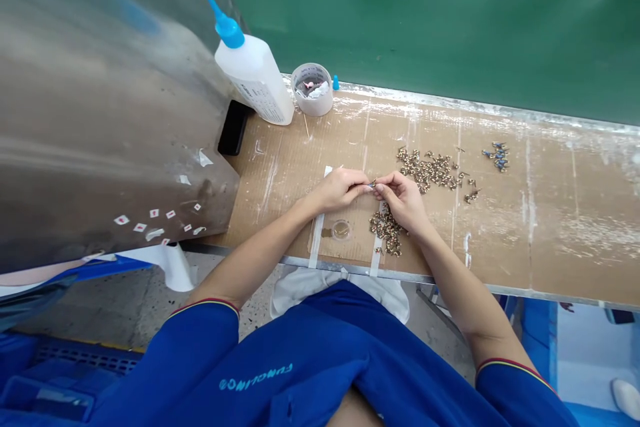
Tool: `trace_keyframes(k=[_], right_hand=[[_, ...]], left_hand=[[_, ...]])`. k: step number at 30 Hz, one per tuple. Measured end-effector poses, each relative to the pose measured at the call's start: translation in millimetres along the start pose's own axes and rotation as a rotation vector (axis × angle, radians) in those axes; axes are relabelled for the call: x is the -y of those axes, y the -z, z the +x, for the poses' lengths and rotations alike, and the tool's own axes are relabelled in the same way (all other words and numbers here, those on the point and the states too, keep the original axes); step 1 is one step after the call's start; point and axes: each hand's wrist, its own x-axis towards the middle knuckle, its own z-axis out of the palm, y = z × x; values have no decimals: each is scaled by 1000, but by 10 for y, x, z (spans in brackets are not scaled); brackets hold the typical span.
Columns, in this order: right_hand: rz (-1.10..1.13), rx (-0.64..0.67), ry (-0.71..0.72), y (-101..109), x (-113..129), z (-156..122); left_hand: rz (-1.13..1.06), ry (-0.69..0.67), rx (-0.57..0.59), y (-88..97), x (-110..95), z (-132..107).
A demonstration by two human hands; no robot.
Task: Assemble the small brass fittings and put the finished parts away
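Observation:
My left hand [344, 188] and my right hand [401, 199] meet over the cardboard-covered bench. Their fingertips pinch a tiny blue and brass-coloured piece [372, 184] between them; its exact kind is too small to make out. Just right of my right hand lies a loose pile of small brass-coloured metal pieces [433, 170]. A second pile of similar pieces [387, 232] sits below my right hand, close to the bench's front edge. Farther right rests a small group of pieces with blue parts [497, 156]. A small clear round dish [341, 230] is below my left hand.
A white glue-type bottle with blue nozzle [257, 77] stands at the back left, beside a tape roll [313, 90] holding scraps. A black phone-like object [234, 127] leans by the metal wall [125, 113]. Behind the bench [560, 213] runs a green surface [425, 20].

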Motion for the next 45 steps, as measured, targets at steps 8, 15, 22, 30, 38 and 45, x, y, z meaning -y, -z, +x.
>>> trace_keyframes(k=[8, 15, 22, 30, 38, 45], right_hand=[[-84, 8, 40, -4, -40, -11], [-178, 55, 86, 13, -65, -22], [-146, 59, 52, 0, -49, -17], [-11, 87, -31, 61, 30, 21], [-61, 66, -10, 20, 20, 14], [-62, 58, -9, -39, 2, 18]], left_hand=[[6, 57, -9, -68, 42, 15], [62, 13, 11, -84, 57, 20], [64, 58, 42, -60, 16, 20], [-34, 95, 52, 1, -12, 28], [9, 144, 18, -69, -38, 23], [-24, 187, -24, -88, -47, 20]])
